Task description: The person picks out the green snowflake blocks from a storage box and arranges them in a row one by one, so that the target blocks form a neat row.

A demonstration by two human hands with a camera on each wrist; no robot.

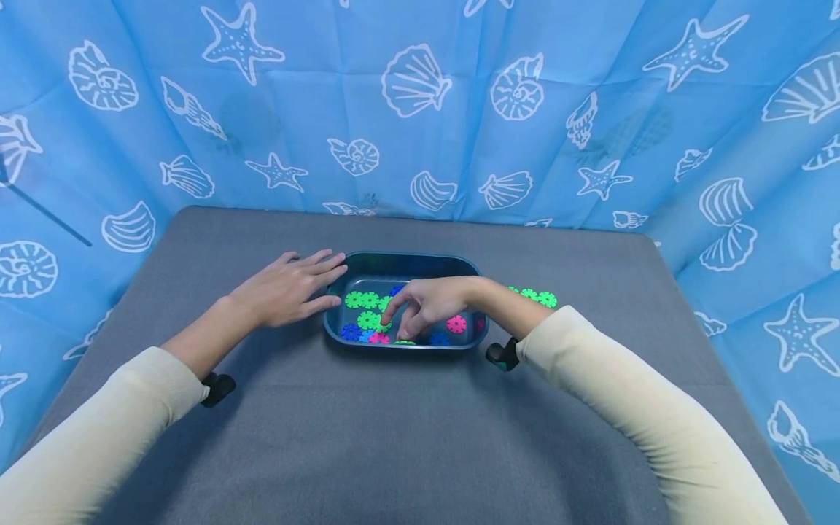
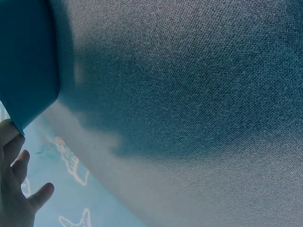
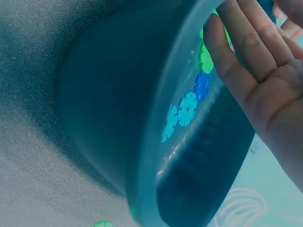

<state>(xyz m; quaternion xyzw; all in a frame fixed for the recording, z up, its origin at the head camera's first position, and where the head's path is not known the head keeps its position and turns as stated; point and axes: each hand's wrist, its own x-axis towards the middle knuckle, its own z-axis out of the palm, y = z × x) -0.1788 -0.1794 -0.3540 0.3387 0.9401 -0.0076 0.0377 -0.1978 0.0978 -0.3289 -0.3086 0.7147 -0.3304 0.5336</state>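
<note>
Picking step: right hand [image 1: 429, 305] reaches into the blue tray [image 1: 420, 259], fingertips curled down among snowflake discs [image 1: 363, 300]; grasp cannot be confirmed; left hand [image 1: 289, 286], fingers straight, steadies the tray; next, a firm pinch.

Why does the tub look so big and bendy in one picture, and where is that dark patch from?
Right wrist view: the camera sits very close, so the dark blue plastic tub bulges and curves. Left wrist view: a soft shadow darkens the grey fabric table cover. Head view: even light, everything sharp.
</note>
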